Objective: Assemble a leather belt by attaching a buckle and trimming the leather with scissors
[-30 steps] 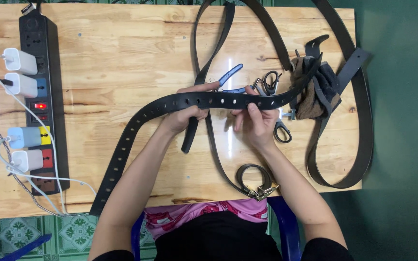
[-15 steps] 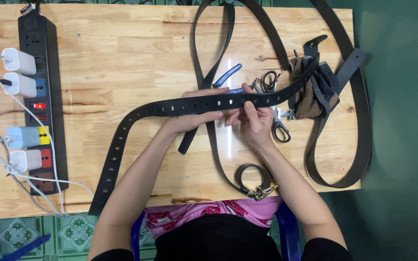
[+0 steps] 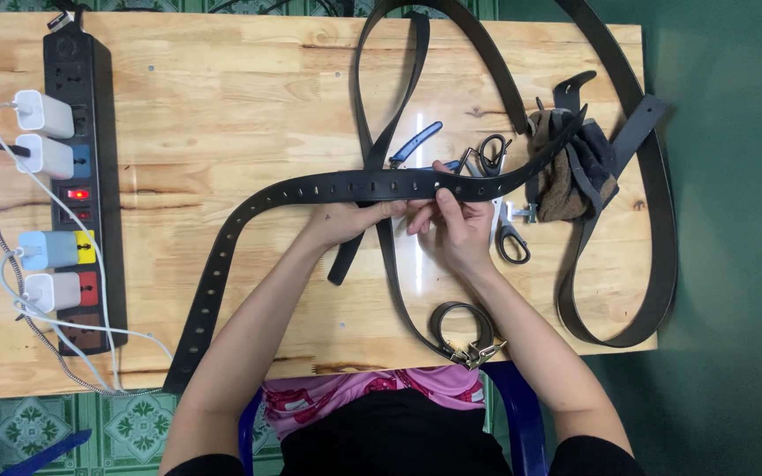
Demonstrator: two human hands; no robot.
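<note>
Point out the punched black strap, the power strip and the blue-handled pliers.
punched black strap (image 3: pixel 310 188), head view, on the flat face between holes.
power strip (image 3: pixel 103 132), head view, on its bare black edge.
blue-handled pliers (image 3: pixel 416 141), head view, on one blue handle.

Black punched strap (image 3: pixel 310 189), blue-handled pliers (image 3: pixel 416 143), pale wooden table (image 3: pixel 222 97), black power strip (image 3: pixel 81 176).

I have only one view, from the camera worn on the head. It looks almost straight down on the wooden table (image 3: pixel 222 106), whose near edge runs along the bottom of the frame, with the person's lap below it. It sits fairly high: nearly the whole tabletop fits in, with green floor (image 3: pixel 734 264) down the right side. The far table edge seems to be cut off at the top.
</note>
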